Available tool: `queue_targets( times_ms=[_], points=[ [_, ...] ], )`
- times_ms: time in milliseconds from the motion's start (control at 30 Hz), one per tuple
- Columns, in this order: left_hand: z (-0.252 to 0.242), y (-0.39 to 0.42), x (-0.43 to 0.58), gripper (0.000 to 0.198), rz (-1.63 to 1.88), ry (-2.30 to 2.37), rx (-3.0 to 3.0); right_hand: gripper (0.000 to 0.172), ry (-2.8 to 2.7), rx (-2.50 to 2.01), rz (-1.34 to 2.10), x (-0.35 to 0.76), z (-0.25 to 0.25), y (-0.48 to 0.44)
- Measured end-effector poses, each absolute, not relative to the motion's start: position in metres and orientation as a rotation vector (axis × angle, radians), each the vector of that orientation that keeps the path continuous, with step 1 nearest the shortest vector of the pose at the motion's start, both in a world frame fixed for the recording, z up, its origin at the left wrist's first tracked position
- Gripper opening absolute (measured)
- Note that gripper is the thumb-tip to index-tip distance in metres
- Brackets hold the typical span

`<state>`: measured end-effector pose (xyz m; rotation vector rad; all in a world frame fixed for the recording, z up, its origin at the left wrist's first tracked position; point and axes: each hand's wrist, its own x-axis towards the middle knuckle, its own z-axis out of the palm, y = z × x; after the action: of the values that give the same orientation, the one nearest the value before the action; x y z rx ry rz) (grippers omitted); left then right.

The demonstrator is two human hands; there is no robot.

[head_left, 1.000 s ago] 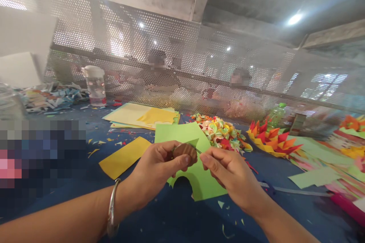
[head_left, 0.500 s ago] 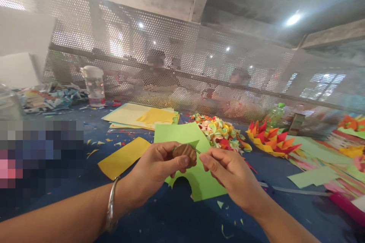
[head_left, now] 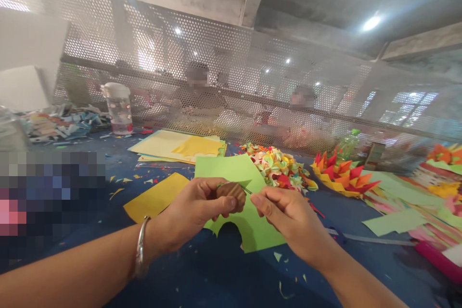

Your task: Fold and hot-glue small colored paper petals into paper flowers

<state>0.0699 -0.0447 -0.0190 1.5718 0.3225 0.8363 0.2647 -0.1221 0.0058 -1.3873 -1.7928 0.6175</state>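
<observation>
Left hand (head_left: pixel 193 206) had fingers pinched on brown piece (head_left: pixel 231 192), long axis roughly nine-to-three; lay at nine o'clock from right hand (head_left: pixel 283 214), fingers pinching thin dark tool (head_left: pixel 247 189).

Slants left forearm (head_left: pixel 86 256) and right forearm (head_left: pixel 352 272) inward from the lower corners (both bare). Holds the left hand (head_left: pixel 191 211) near mid-view, thumb side up, left thumb (head_left: pixel 220 206) pointing right, fingers (head_left: pixel 209 184) curled in opposite it. Faces it with the right hand (head_left: pixel 288 214), just apart, at about the same height, right thumb (head_left: pixel 265 206) pointing left and meeting the forefinger (head_left: pixel 277 193) in a fine pinch, other fingers partly hidden.
</observation>
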Motion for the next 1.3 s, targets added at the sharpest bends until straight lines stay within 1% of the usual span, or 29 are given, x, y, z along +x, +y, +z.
queue_targets(
  times_ms=[200, 400, 500, 567, 733, 833, 967, 1133, 1300],
  points=[
    [-0.019, -0.042, 0.068, 0.017, 0.799, 0.318, 1.605, 0.045, -1.774, -1.381, 0.683, 0.265, 0.005, -0.122],
    [-0.018, -0.041, 0.067, 0.024, 0.759, 0.266, 1.612, 0.045, -1.733, -1.367, 0.766, 0.264, 0.003, -0.121],
    [-0.017, -0.042, 0.068, 0.024, 0.75, 0.24, 1.584, 0.044, -1.717, -1.363, 0.747, 0.264, 0.003, -0.121],
    [-0.016, -0.043, 0.07, 0.024, 0.734, 0.23, 1.577, 0.041, -1.682, -1.347, 0.76, 0.264, 0.002, -0.12],
    [-0.019, -0.046, 0.074, 0.027, 0.73, 0.252, 1.571, 0.026, -1.616, -1.277, 0.814, 0.262, 0.001, -0.119],
    [-0.022, -0.048, 0.075, 0.024, 0.738, 0.288, 1.495, 0.02, -1.613, -1.228, 0.875, 0.259, 0.0, -0.118],
    [-0.02, -0.052, 0.075, 0.028, 0.735, 0.292, 1.467, 0.017, -1.551, -1.165, 0.961, 0.254, -0.001, -0.119],
    [-0.017, -0.057, 0.075, 0.024, 0.795, 0.432, 1.486, 0.018, -1.467, -1.11, 0.982, 0.253, 0.002, -0.121],
    [-0.017, -0.057, 0.074, 0.023, 0.789, 0.466, 1.497, 0.016, -1.532, -1.113, 0.97, 0.257, 0.001, -0.12]
  ],
)
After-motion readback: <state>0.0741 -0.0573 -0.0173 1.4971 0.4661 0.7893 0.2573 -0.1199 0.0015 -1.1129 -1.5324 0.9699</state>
